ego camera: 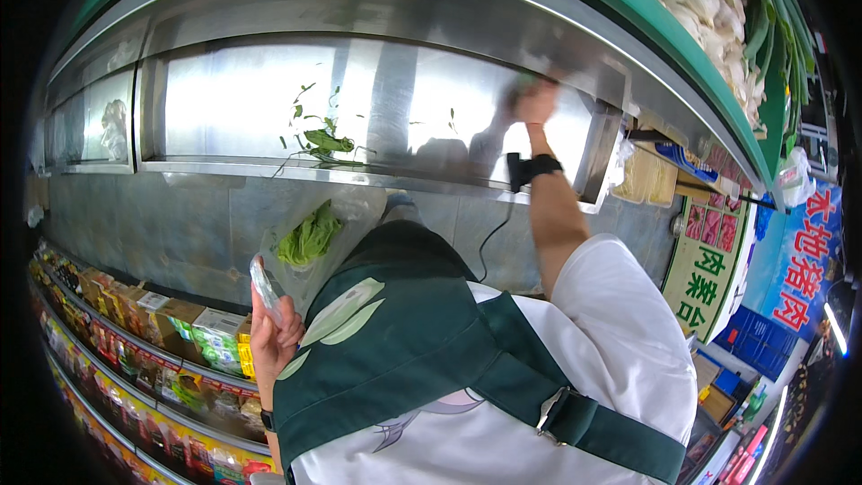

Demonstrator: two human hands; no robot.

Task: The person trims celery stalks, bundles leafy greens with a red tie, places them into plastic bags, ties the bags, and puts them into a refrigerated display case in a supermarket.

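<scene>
My left hand (276, 327) grips the top of a clear plastic bag (273, 293), which hangs down beside my leg. Green leafy lettuce (311, 234) shows inside it. My right hand (537, 100) is blurred over the right part of a shiny stainless-steel tray (236, 104), close to its far wall. A dark greenish patch shows by those fingers, but whether they hold anything is unclear. Loose green leaves and stems (328, 141) lie left of the middle of the tray, and a small leaf scrap (452, 121) lies between them and my right hand.
Garlic bulbs (704, 3) and green stalks (774, 27) fill a green-edged shelf at upper right. Clear containers (645, 175) stand past the tray's right end. Shelves of packaged goods (202, 343) run behind me at left. A thin dark cable (486, 242) hangs near my right arm.
</scene>
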